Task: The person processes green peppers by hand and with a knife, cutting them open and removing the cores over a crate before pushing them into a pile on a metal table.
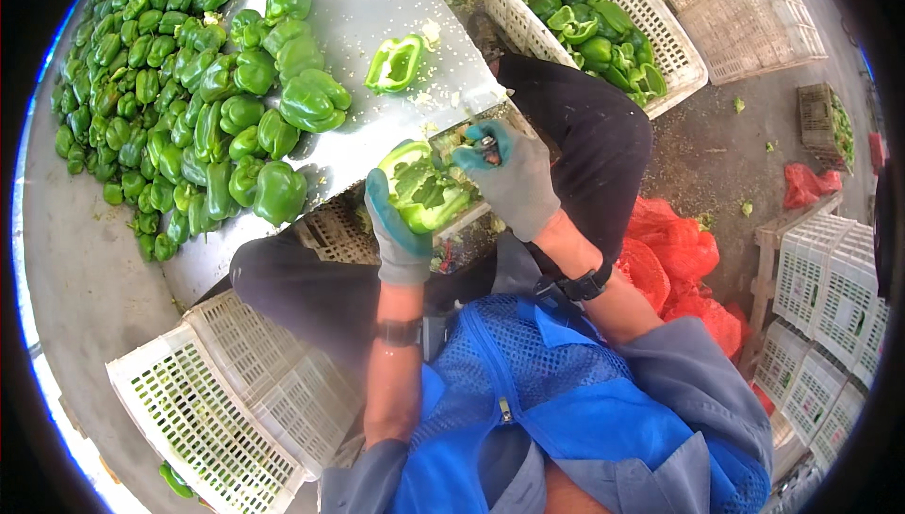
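My left hand, in a grey and teal glove, grips a green bell pepper that is cut open, its pale hollow inside facing up. In my gloved right hand, the fingers are curled around a small dark tool with a metallic look; its exact kind is not clear. That hand is just right of the opened pepper. Both hands are above a crate holding pale and green scraps. On the metal table ahead lies a hollow pepper piece, with scattered seeds around it.
Whole green peppers are heaped across the table's left side. A white crate at the far right holds cut peppers. Another white crate stands near left. Red mesh bags and stacked crates are to the right.
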A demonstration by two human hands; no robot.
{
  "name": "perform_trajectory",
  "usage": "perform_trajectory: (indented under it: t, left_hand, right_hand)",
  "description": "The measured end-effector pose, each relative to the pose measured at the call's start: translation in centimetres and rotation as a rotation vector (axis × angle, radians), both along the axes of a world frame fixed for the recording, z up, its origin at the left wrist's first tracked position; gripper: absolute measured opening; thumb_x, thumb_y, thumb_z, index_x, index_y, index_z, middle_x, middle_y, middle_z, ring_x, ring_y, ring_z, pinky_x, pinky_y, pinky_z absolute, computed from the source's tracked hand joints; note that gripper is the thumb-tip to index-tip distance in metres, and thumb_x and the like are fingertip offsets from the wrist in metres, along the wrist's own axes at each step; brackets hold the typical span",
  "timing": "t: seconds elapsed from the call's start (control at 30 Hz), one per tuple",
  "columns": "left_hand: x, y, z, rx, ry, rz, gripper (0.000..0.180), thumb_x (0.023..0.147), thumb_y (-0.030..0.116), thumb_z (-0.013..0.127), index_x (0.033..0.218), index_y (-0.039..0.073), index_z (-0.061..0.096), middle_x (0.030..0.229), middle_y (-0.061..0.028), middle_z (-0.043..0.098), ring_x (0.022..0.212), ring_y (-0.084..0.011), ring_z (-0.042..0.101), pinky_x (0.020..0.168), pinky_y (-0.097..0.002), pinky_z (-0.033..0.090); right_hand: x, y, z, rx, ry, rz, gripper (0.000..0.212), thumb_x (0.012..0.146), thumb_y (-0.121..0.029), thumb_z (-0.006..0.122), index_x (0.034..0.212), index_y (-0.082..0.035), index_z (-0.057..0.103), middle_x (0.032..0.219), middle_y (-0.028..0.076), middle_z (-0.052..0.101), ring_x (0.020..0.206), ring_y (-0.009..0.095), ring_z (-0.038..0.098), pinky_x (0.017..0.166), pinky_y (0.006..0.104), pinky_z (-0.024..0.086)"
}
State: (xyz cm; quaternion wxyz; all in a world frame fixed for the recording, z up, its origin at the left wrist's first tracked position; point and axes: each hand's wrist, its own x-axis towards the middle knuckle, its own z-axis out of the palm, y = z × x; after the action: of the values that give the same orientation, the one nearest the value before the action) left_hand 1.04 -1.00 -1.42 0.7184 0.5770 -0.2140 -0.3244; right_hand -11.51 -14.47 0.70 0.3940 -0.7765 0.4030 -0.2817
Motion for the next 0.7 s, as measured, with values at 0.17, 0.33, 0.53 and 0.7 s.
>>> perform_trajectory:
  t: [0.17,0.33,0.53,0.7]
  left_hand:
    - [0.5,1.8,-2.4,0.156,-1.025,-0.023,0.089,0.097,0.013,0.087,0.167,-0.001,0.034,0.152,-0.0222,0.053,0.134,-0.0349,0.063,0.111,-0.0489,0.058]
    - [1.1,2.9,-3.3,0.082,-1.193,0.044,0.101,0.091,0.009,0.092,0.169,0.000,0.030,0.153,-0.0255,0.053,0.133,-0.0393,0.064,0.111,-0.0488,0.057]
    - [1.2,-0.3,2.6,0.024,-0.045,0.045,0.073,0.119,0.055,0.035,0.148,-0.006,0.061,0.138,-0.0185,0.071,0.119,-0.0263,0.074,0.103,-0.0410,0.062]
    - [4.2,-1.8,7.4,0.270,-1.297,0.282,0.066,0.105,0.047,0.068,0.150,-0.001,0.063,0.142,-0.0258,0.068,0.133,-0.0380,0.066,0.113,-0.0488,0.055]
  right_hand:
    - [1.6,0.1,0.9,-0.442,0.014,0.315,0.030,0.093,-0.032,0.083,0.097,-0.004,0.072,0.089,0.014,0.074,0.075,0.034,0.074,0.073,0.0443,0.059]
    - [3.4,-1.4,0.1,0.148,-0.054,0.235,0.023,0.090,-0.024,0.076,0.093,-0.001,0.072,0.077,0.020,0.068,0.076,0.034,0.072,0.072,0.0446,0.057]
    - [1.8,-2.2,-3.0,0.510,-0.256,-0.133,0.028,0.088,-0.026,0.080,0.103,-0.002,0.077,0.079,0.014,0.066,0.073,0.027,0.065,0.074,0.0421,0.054]
    - [-0.5,-2.5,-4.5,0.270,-0.078,-0.071,0.031,0.089,-0.025,0.079,0.112,-0.004,0.079,0.091,0.018,0.074,0.083,0.034,0.071,0.080,0.0459,0.056]
